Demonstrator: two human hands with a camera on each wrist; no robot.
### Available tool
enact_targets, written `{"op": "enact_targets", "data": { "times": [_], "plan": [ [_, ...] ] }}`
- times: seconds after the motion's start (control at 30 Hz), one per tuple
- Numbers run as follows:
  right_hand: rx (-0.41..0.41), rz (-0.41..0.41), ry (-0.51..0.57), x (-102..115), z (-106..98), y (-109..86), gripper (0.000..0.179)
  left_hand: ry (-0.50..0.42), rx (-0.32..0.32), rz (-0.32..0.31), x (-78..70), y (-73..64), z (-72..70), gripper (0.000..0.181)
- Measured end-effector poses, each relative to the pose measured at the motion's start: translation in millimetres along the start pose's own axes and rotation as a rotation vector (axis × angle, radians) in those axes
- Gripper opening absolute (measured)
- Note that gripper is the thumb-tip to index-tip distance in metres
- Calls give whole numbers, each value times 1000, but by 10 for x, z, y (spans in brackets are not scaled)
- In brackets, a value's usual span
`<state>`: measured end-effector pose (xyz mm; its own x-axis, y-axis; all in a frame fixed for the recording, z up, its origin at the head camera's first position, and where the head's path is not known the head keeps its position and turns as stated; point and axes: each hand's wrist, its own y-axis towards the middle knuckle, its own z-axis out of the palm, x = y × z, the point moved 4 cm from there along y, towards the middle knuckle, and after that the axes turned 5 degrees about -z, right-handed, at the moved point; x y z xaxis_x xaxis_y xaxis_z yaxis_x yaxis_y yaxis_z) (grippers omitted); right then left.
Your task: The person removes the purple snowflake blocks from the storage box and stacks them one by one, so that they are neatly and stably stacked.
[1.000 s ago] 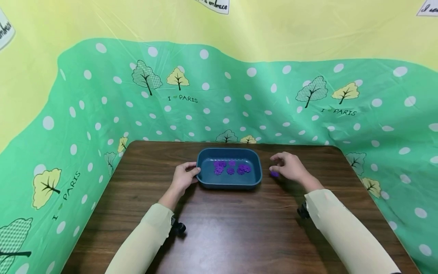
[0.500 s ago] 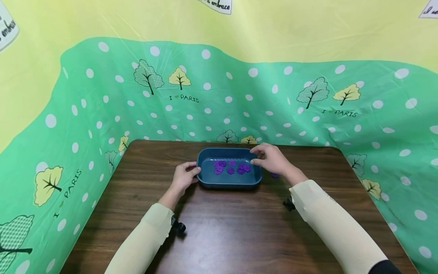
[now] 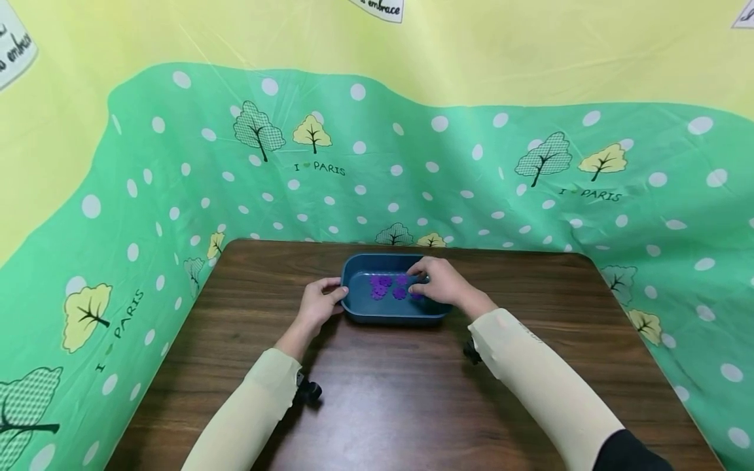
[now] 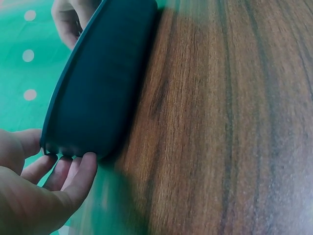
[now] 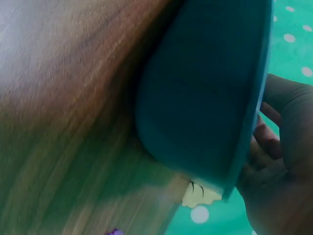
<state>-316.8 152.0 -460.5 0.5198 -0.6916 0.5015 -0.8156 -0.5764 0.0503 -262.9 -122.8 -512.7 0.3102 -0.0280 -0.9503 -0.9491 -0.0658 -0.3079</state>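
A dark blue rectangular tray [image 3: 389,320] rests on the table, holding several small purple flower-shaped pieces [image 3: 399,294]. My left hand [image 3: 318,303] grips the tray's left end, its thumb at the rim and its fingers against the outer wall, as the left wrist view also shows. Over the right part of the tray reaches my right hand [image 3: 443,282], its thumb and fingers apart above the purple pieces and partly covering them. Nothing is visible between those fingers. At the bottom of the right wrist view, a purple piece [image 5: 115,232] lies on the table outside the tray.
The brown wooden table [image 3: 377,392] extends in front of and on both sides of the tray. Green and yellow patterned cloth [image 3: 330,131] hangs behind it and along the sides. A black wrist camera [image 3: 309,392] sits under the left forearm.
My right hand has moved left from beside the purple piece on the table, across the tray's right rim to above the pieces inside. The left hand stays on the tray.
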Motion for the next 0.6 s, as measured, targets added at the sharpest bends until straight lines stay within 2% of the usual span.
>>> {"op": "enact_targets", "data": {
  "times": [0.2,0.6],
  "plan": [
    [49,-9,-54,40,136,87,32,-4,8,-3,0,19,-2,39],
    [98,68,-122,28,371,160,33,-16,2,3,17,28,-8,38]
  ]
}}
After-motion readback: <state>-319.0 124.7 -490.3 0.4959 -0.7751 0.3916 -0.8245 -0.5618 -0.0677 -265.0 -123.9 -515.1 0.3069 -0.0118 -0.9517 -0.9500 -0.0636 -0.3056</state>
